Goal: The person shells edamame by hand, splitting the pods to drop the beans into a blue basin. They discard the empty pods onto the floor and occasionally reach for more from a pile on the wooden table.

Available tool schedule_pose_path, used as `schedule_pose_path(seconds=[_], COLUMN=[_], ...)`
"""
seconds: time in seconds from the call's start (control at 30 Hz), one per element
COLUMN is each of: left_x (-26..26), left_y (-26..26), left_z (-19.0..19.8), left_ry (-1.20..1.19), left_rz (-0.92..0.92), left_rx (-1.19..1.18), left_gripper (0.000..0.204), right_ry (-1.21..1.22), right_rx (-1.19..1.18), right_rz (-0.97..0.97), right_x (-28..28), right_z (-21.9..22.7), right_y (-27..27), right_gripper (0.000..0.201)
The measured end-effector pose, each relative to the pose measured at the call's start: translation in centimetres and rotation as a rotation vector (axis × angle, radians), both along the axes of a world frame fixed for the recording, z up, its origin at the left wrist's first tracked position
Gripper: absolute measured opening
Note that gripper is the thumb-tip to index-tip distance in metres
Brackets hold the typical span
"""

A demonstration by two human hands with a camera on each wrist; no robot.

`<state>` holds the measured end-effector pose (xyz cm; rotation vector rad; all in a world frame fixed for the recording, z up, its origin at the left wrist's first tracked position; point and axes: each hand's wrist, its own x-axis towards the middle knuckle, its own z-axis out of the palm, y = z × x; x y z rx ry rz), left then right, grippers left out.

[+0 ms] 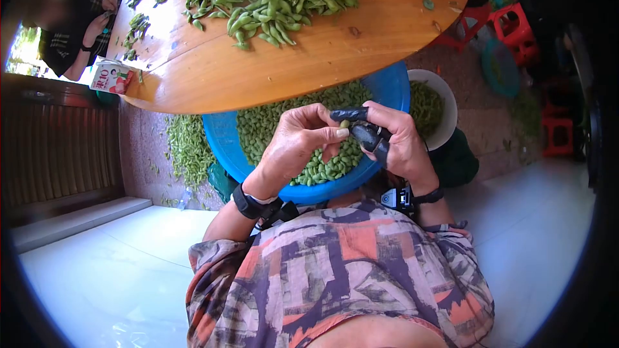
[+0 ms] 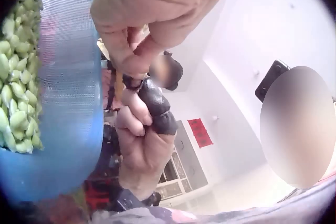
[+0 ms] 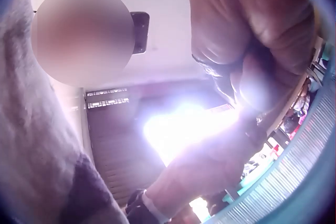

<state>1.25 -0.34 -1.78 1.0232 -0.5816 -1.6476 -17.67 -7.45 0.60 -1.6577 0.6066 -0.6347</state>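
Over a blue basin (image 1: 214, 145) heaped with shelled green soybeans (image 1: 332, 169), both hands meet fingertip to fingertip. Between them a small green soybean pod (image 1: 345, 124) shows, mostly hidden by the fingers. My left hand (image 1: 298, 138) pinches it with a bare thumb and bent fingers. On the right hand (image 1: 401, 138), black wrapping covers the thumb and forefinger, which close on the pod from the other side. The left wrist view shows the left hand (image 2: 157, 14) above the wrapped right hand (image 2: 142, 129), beside the basin's wall (image 2: 71, 71).
A wooden table (image 1: 309, 71) bears a large pile of soybean pods (image 1: 277, 0) and a drink carton (image 1: 111, 76). Empty-looking pods (image 1: 190, 145) lie on the floor at left. A white bucket (image 1: 450, 113) stands at right, with red stools (image 1: 516, 32) beyond. Another person (image 1: 77, 26) sits across.
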Motion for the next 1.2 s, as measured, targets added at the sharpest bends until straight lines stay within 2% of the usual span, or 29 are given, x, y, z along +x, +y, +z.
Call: schedule_pose_path(seconds=[0.03, 0.07, 0.1, 0.13, 0.2, 0.23, 0.27, 0.3, 0.37, 0.4, 0.47, 0.5, 0.57, 0.63, 0.7, 0.73, 0.8, 0.83, 0.9, 0.93, 1.0, 1.17, 1.2], left_x=[-0.1, -0.3, -0.4, -0.4, -0.5, -0.7, -1.2, -1.5, -2.0, -2.2, -2.5, -2.7, -2.6, -1.9, -1.0, -0.7, -0.5, -0.5, -0.8, -1.0, -0.9, -1.1, -1.1], left_y=[0.1, 0.3, 0.4, 0.5, 0.6, 0.6, 0.7, 0.8, 0.9, 0.9, 0.9, 0.9, 0.9, 1.0, 1.1, 1.1, 0.8, 0.7, 0.7, 0.8, 0.9, 1.1, 1.0], left_z=[-0.4, -0.8, -1.1, -1.3, -1.6, -1.4, -0.9, -0.6, -1.1, -1.3, -1.2, -1.2, -1.1, -0.6, -0.4, -0.3, -0.1, -0.1, -0.1, -0.1, -0.5, -1.7, -1.7], left_ry=[0.001, 0.157, 0.313, 0.314, 0.391, 0.391, 0.272, 0.153, 0.12, 0.087, 0.073, -0.011, -0.092, -0.312, -0.306, -0.3, -0.209, -0.117, -0.093, -0.07, -0.079, -0.118, -0.119], left_rz=[-0.002, -0.021, -0.038, -0.039, -0.064, -0.063, 0.007, 0.077, 0.111, 0.144, 0.16, 0.175, 0.191, 0.093, 0.03, -0.034, -0.028, -0.025, 0.012, 0.046, 0.035, 0.034, 0.031], left_rx=[0.002, -0.002, -0.007, -0.006, -0.043, -0.042, -0.032, -0.02, -0.049, -0.08, -0.09, -0.12, -0.15, -0.17, -0.147, -0.124, -0.09, -0.054, -0.053, -0.054, -0.072, -0.098, -0.098], left_gripper=[0.01, 0.01, 0.011, 0.011, 0.013, 0.013, 0.012, 0.011, 0.011, 0.012, 0.011, 0.011, 0.013, 0.019, 0.021, 0.023, 0.025, 0.027, 0.028, 0.029, 0.029, 0.026, 0.026], right_ry=[-0.022, -0.022, -0.166, -0.312, -0.329, -0.203, -0.077, -0.077, 0.016, 0.015, 0.105, 0.08, 0.082, 0.083, 0.088, -0.092, -0.245, -0.243, -0.001, 0.0, 0.04, 0.046, 0.078], right_rx=[0.288, 0.291, 0.539, 0.786, 0.789, 0.671, 0.551, 0.553, -0.07, -0.07, -0.253, -0.288, -0.326, -0.365, 0.135, 0.586, 0.685, 0.686, 0.328, 0.327, -0.061, 0.013, -0.16], right_rz=[0.022, 0.02, 0.089, 0.158, 0.143, 0.091, 0.041, 0.042, -0.111, -0.108, -0.135, -0.163, -0.191, -0.218, -0.15, -0.05, -0.013, -0.01, -0.156, -0.156, -0.214, -0.177, -0.2], right_x=[-0.1, -0.3, -0.5, -0.7, -0.6, -0.6, -0.6, -0.2, 1.0, 1.0, 1.1, 1.3, 1.5, 1.4, 1.0, 0.3, 0.4, 0.5, 1.2, 1.4, 1.7, 1.8, 1.9], right_z=[0.2, -0.2, -0.9, -1.3, -1.2, -1.3, -1.3, -1.1, -0.6, -0.4, 0.0, -0.1, -0.6, -0.8, -0.9, -1.2, -2.2, -2.1, -1.5, -1.9, -3.0, -2.3, -2.3], right_y=[0.1, 0.0, -0.3, -0.4, -0.3, -0.2, -0.2, 0.2, 1.0, 1.1, 1.4, 1.6, 1.6, 1.5, 1.2, 0.5, 0.1, 0.3, 1.1, 1.2, 1.4, 1.7, 1.7], right_gripper=[0.016, 0.016, 0.016, 0.016, 0.019, 0.018, 0.016, 0.016, 0.015, 0.015, 0.021, 0.027, 0.024, 0.022, 0.015, 0.012, 0.015, 0.015, 0.015, 0.015, 0.016, 0.015, 0.017])
